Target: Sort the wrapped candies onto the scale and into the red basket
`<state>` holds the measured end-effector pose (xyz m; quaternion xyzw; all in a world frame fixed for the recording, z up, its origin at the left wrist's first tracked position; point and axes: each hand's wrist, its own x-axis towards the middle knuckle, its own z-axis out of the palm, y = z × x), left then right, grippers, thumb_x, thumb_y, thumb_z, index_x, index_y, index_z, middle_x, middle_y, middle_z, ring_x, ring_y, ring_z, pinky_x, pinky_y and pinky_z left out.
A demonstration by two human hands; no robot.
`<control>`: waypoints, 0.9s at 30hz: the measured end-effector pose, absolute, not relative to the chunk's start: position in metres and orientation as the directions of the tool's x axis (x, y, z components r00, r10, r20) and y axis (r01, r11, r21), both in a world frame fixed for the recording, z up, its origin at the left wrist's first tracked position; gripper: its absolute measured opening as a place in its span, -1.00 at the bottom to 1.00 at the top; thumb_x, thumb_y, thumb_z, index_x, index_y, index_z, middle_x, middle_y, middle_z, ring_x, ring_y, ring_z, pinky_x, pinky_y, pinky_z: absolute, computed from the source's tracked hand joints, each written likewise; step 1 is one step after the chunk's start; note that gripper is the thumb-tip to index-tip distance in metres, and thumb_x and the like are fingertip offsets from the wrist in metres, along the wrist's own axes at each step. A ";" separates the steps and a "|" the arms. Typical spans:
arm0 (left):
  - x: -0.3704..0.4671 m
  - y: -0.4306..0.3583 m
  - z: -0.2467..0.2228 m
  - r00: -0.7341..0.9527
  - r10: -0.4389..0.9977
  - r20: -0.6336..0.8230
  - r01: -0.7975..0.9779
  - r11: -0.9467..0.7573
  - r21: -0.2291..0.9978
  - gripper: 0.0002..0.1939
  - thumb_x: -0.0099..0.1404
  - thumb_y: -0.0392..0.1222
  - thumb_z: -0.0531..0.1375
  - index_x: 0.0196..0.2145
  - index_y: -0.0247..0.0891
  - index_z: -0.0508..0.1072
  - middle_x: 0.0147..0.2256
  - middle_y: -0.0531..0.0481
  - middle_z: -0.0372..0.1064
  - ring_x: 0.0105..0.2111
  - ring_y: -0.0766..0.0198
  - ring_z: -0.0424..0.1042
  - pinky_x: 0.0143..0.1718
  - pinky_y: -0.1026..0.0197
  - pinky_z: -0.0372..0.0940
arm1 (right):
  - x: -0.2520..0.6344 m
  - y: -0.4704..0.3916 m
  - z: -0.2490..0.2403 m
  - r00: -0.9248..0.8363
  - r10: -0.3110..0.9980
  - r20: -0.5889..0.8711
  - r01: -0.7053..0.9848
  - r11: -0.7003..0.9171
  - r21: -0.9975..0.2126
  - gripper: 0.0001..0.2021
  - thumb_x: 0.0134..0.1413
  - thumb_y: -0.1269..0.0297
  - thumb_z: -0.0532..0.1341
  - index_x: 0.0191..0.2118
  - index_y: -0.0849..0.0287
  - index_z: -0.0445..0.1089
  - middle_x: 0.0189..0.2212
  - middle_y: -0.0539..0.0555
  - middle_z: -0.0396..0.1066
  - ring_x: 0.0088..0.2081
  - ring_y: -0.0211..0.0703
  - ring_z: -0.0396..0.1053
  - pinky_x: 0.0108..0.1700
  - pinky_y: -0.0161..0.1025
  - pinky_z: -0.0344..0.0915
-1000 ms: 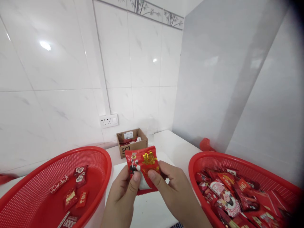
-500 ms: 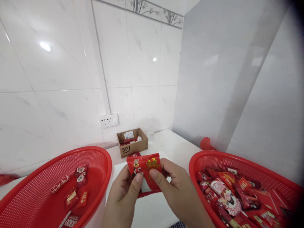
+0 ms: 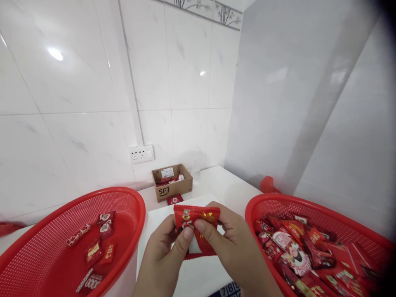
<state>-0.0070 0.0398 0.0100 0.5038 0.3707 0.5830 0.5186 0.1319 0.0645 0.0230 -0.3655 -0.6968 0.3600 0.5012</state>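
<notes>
Between both hands I hold a small red snack packet point(image 3: 198, 237) with a cartoon figure and gold lettering on its front. Its crimped top edge is upright and looks unbroken. My left hand point(image 3: 168, 251) grips the packet's left side, thumb on the front. On the right side, my right hand point(image 3: 227, 241) pinches it the same way, its thumb close to the other one. Below the hands lies a white board or tray point(image 3: 192, 276). The fingers behind the packet are hidden.
A red basket point(image 3: 140, 214) at left holds several small packets. Another red basket point(image 3: 256, 206) at right is piled with red snack packets. Behind stand a cardboard box point(image 3: 175, 189) and a dark red packet point(image 3: 175, 199). A number pad point(image 3: 229, 290) shows at the bottom edge.
The packet and both hands have shifted slightly right, and the thumbs have come closer together. The dark red packet by the box is now more exposed, as is the number pad.
</notes>
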 end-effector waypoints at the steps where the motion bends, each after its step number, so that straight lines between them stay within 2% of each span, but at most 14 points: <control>1: -0.007 0.040 0.010 0.044 0.978 0.204 -0.236 -0.188 0.953 -0.66 0.19 0.00 0.23 -0.11 -0.18 0.49 -0.21 -0.07 0.49 -0.23 0.15 0.44 -0.24 0.20 0.36 | 0.132 0.065 0.023 -0.229 0.874 0.428 0.134 0.464 -0.876 -0.84 0.13 0.21 0.15 -0.38 0.14 0.38 -0.47 -0.03 0.39 -0.41 -0.22 0.31 -0.37 -0.32 0.24; 5: -0.008 0.042 0.010 0.052 0.976 0.212 -0.192 -0.198 0.961 -0.64 0.19 0.02 0.23 -0.11 -0.20 0.49 -0.21 -0.08 0.48 -0.24 0.16 0.43 -0.23 0.20 0.36 | 0.131 0.064 0.026 -0.217 0.878 0.426 0.090 0.453 -0.887 -0.85 0.12 0.19 0.16 -0.31 0.14 0.40 -0.42 -0.02 0.43 -0.38 -0.22 0.34 -0.36 -0.34 0.27; 8: -0.007 0.042 0.010 0.057 0.979 0.195 -0.161 -0.183 0.970 -0.64 0.18 0.03 0.23 -0.13 -0.21 0.49 -0.22 -0.09 0.48 -0.27 0.17 0.43 -0.25 0.21 0.36 | 0.131 0.062 0.028 -0.169 0.888 0.428 0.095 0.447 -0.889 -0.78 0.14 0.12 0.14 -0.39 0.15 0.37 -0.50 -0.03 0.40 -0.45 -0.25 0.31 -0.43 -0.36 0.23; 12: -0.006 0.039 0.010 0.042 0.982 0.181 -0.210 -0.169 0.963 -0.65 0.17 0.04 0.24 -0.16 -0.20 0.48 -0.24 -0.07 0.48 -0.32 0.21 0.43 -0.32 0.23 0.37 | 0.131 0.059 0.028 -0.128 0.911 0.393 0.108 0.407 -0.907 -0.74 0.11 0.10 0.16 -0.47 0.16 0.34 -0.57 -0.05 0.35 -0.51 -0.29 0.26 -0.50 -0.38 0.17; 15: -0.005 0.037 0.009 0.033 0.982 0.186 -0.257 -0.171 0.951 -0.70 0.18 0.02 0.23 -0.22 -0.23 0.49 -0.35 -0.04 0.49 -0.41 0.25 0.43 -0.38 0.25 0.37 | 0.132 0.060 0.027 -0.173 0.901 0.398 0.078 0.416 -0.906 -0.77 0.11 0.12 0.17 -0.45 0.16 0.35 -0.55 -0.05 0.35 -0.50 -0.29 0.26 -0.49 -0.38 0.19; 18: -0.004 0.035 0.008 -0.054 0.980 0.193 -0.299 -0.200 0.933 -0.75 0.17 -0.02 0.25 -0.27 -0.24 0.50 -0.41 -0.01 0.49 -0.45 0.26 0.43 -0.42 0.28 0.35 | 0.134 0.062 0.027 -0.245 0.874 0.420 0.075 0.450 -0.890 -0.82 0.11 0.14 0.18 -0.37 0.15 0.39 -0.49 -0.04 0.39 -0.44 -0.27 0.29 -0.41 -0.36 0.24; 21: -0.003 0.034 0.008 -0.157 0.971 0.179 -0.302 -0.220 0.928 -0.75 0.16 -0.02 0.27 -0.27 -0.23 0.50 -0.41 0.00 0.49 -0.45 0.26 0.43 -0.44 0.28 0.34 | 0.135 0.062 0.026 -0.298 0.862 0.410 0.090 0.453 -0.887 -0.81 0.11 0.12 0.20 -0.29 0.13 0.40 -0.42 -0.02 0.42 -0.39 -0.23 0.30 -0.36 -0.33 0.25; 27: -0.002 0.033 0.008 -0.144 0.972 0.188 -0.347 -0.227 0.910 -0.74 0.13 -0.04 0.29 -0.26 -0.22 0.50 -0.33 -0.04 0.50 -0.36 0.21 0.46 -0.35 0.27 0.35 | 0.134 0.061 0.026 -0.270 0.887 0.374 0.094 0.411 -0.907 -0.82 0.14 0.17 0.15 -0.35 0.15 0.38 -0.46 -0.01 0.39 -0.41 -0.22 0.30 -0.41 -0.34 0.24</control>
